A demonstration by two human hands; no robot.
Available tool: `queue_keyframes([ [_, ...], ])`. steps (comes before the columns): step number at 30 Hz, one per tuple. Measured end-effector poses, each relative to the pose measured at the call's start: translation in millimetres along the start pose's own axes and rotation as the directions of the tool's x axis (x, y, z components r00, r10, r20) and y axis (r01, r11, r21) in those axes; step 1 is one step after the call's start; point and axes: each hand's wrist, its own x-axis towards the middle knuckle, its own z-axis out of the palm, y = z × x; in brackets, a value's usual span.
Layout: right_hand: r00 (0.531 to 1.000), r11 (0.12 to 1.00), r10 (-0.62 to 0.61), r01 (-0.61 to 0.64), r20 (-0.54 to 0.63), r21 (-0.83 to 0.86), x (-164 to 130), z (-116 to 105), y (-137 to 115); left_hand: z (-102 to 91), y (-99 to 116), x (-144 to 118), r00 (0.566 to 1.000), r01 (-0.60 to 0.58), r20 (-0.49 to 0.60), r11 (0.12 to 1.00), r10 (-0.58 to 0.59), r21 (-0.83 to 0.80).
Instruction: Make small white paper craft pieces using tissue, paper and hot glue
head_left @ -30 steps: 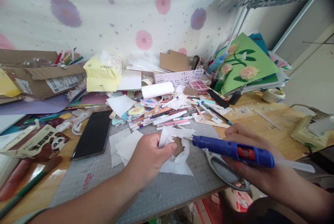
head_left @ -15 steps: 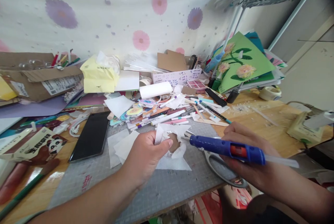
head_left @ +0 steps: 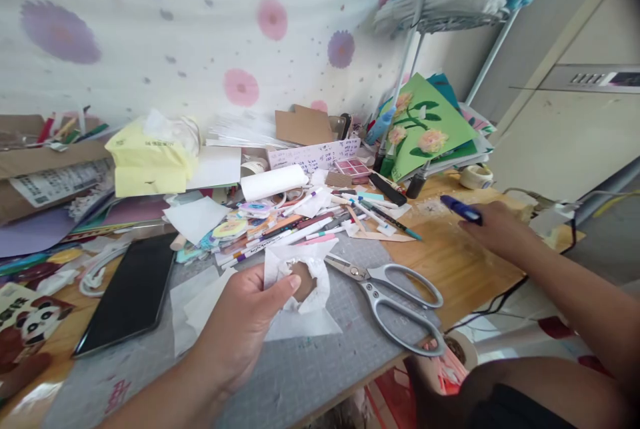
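My left hand (head_left: 245,322) pinches a crumpled piece of white tissue paper (head_left: 300,286) wrapped around a small brown piece, just above the grey cutting mat (head_left: 320,369). My right hand (head_left: 495,229) is far out to the right over the wooden table (head_left: 450,262), gripping a blue glue gun (head_left: 463,210) whose tip points left and away. Only the front part of the gun shows past my fingers. Large silver scissors (head_left: 395,296) lie open on the mat between the two hands.
A black phone (head_left: 133,292) lies left of the mat. Several pens and markers (head_left: 300,226), stickers and paper scraps crowd the middle. A yellow tissue pack (head_left: 150,159), cardboard box (head_left: 45,169), green flower card (head_left: 425,126), tape roll (head_left: 475,176) and cables (head_left: 505,292) ring the table.
My right hand carried the glue gun away from the tissue, to the far right of the table, uncovering the scissors. The left hand still holds the tissue. The view swung right.
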Motion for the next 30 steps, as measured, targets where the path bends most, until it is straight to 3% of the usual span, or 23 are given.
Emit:
queue_keyframes([
  [3,1.0,0.996,0.019,-0.017,0.025,-0.086,2,6,10,1.3,1,-1,1.0,0.009,0.011,1.0,-0.009,-0.015],
  [6,1.0,0.993,0.011,-0.009,0.016,-0.119,0,-1,0,3.7,2,-1,0.999,0.012,0.038,0.999,-0.01,-0.053],
  [10,0.995,0.998,-0.03,0.024,-0.093,-0.065,-21,-11,-51,5.6,1,-3,0.992,0.015,0.125,1.0,-0.014,-0.009],
  [12,0.987,0.985,-0.16,0.161,-0.012,0.067,-41,-7,-91,6.0,0,-4,0.982,0.033,0.186,0.999,-0.041,0.042],
  [13,0.967,0.958,-0.248,0.237,0.053,0.161,-52,-3,-112,6.2,-1,-5,0.976,0.043,0.209,0.997,-0.057,0.07],
  [15,0.853,0.835,-0.474,0.355,0.221,0.42,-71,5,-149,6.6,0,-7,0.969,0.053,0.231,0.989,-0.084,0.136],
  [18,0.79,0.74,-0.583,0.419,0.192,0.526,-86,14,-183,7.1,1,-10,0.971,0.033,0.222,0.967,-0.091,0.254],
  [30,0.745,0.693,-0.65,0.498,0.152,0.521,-90,32,-210,10.5,3,-11,0.99,-0.045,0.139,0.851,-0.033,0.523],
])
